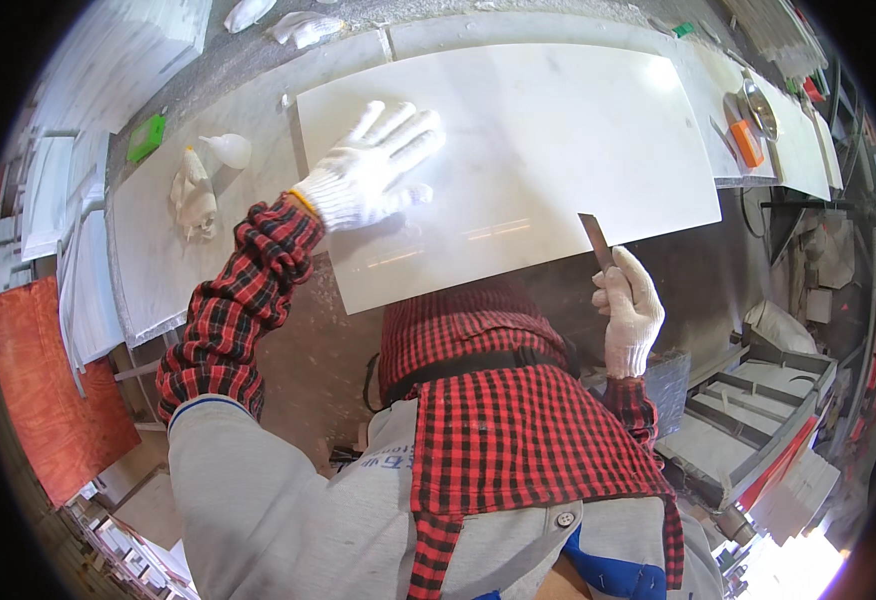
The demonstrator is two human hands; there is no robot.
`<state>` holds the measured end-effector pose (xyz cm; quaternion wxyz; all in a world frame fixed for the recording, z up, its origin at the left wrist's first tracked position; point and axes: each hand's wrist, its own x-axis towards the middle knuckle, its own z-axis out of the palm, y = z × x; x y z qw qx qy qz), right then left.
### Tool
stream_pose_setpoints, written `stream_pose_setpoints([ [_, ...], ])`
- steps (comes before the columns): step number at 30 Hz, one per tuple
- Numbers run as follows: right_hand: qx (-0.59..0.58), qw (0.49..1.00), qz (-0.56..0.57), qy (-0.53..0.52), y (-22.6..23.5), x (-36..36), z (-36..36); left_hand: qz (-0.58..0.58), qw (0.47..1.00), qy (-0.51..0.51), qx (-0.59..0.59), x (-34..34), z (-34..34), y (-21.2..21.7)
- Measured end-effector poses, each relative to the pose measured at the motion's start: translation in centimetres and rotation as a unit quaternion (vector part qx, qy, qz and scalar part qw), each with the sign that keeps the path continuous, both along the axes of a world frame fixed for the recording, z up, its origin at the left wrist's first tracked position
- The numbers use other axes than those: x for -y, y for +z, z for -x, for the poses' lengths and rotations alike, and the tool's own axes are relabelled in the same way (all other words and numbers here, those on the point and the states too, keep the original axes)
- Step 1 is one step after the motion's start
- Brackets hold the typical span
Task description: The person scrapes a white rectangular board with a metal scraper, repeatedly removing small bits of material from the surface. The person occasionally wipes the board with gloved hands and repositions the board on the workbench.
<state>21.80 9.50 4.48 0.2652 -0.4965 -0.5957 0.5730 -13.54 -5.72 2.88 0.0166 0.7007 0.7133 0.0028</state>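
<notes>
A large polished white stone slab (528,150) lies across the workbench, its near edge toward my body. On its left part rests my left hand (373,170), in a white knit glove, fingers spread and holding nothing. My right hand (630,305), gloved alike, is closed around a flat, narrow metal blade like a scraper (594,238). The blade points up and its tip overlaps the slab's near edge in the picture; whether it touches the stone I cannot tell.
A white squeeze bottle (229,150), a crumpled glove-like bundle (194,196) and a green box (146,138) are on the bench's left. An orange block (747,144) and a metal bowl (758,108) are at the right. A slatted metal frame (758,405) stands lower right.
</notes>
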Motion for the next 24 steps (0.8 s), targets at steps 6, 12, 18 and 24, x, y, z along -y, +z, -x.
stream_pose_setpoints([
  [6,0.003,0.999,0.017,0.041,-0.1,0.1,0.9,-0.001,0.999,0.024,0.029,4.6,-0.3,0.9],
  [12,0.069,0.989,-0.012,0.128,-1.1,0.3,2.9,0.033,0.997,0.002,0.070,7.5,-1.0,-0.1],
  [18,0.155,0.965,-0.025,0.209,0.1,0.9,4.3,-0.013,0.999,0.047,0.020,4.4,1.1,-0.3],
  [24,0.093,0.958,0.100,0.250,3.2,1.9,7.4,-0.269,0.911,0.194,0.245,5.1,-1.6,0.9],
])
